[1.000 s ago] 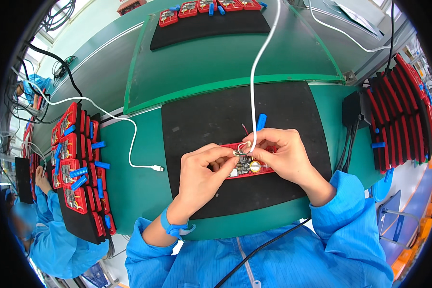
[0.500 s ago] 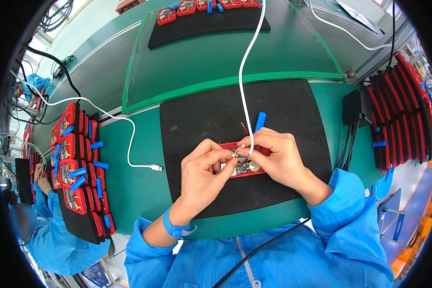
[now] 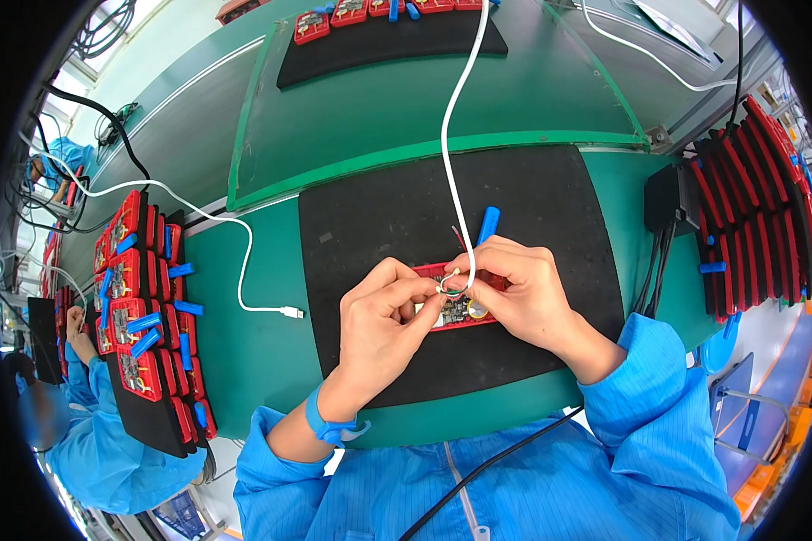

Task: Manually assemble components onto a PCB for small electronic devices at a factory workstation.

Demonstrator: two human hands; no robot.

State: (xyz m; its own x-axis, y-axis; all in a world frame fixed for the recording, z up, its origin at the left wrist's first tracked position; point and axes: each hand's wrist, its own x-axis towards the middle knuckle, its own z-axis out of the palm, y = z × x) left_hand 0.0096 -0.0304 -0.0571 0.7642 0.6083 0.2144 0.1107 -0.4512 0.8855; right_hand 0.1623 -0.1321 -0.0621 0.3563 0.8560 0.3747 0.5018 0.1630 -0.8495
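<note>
Red module point(image 3: 451, 307): small red-cased unit with an exposed circuit board, lying on the black mat point(image 3: 379, 216) between both hands, largely covered by the fingers.

Left hand point(image 3: 383, 320): fingers curled, thumb and forefinger pinched on the module's left end at the thin coloured wires point(image 3: 451, 287). A blue wrist strap point(image 3: 329, 424) sits just behind it on the forearm.

Right hand point(image 3: 519, 293): fingers closed over the module's right end, fingertips meeting those of the left hand at the wires.

White cable point(image 3: 451, 153): runs from the fingertips of both hands up and away across the mat and the green desk point(image 3: 271, 334).

Blue tab point(image 3: 487, 223): just beyond the right hand's knuckles, tilted, on the mat.

Second white cable with plug point(image 3: 290, 313): on the desk, near the left hand's outer side.

Tray of red modules point(image 3: 144, 316): well apart to the left of the left hand, with blue tabs among them.

Rack of red modules point(image 3: 758, 207): well apart to the right of the right hand, stood on edge beside a black box point(image 3: 668, 198).

Far row of red modules point(image 3: 370, 11): well beyond both hands, on a second black mat.

Another person in blue sleeves point(image 3: 99, 460): at the far left edge.
</note>
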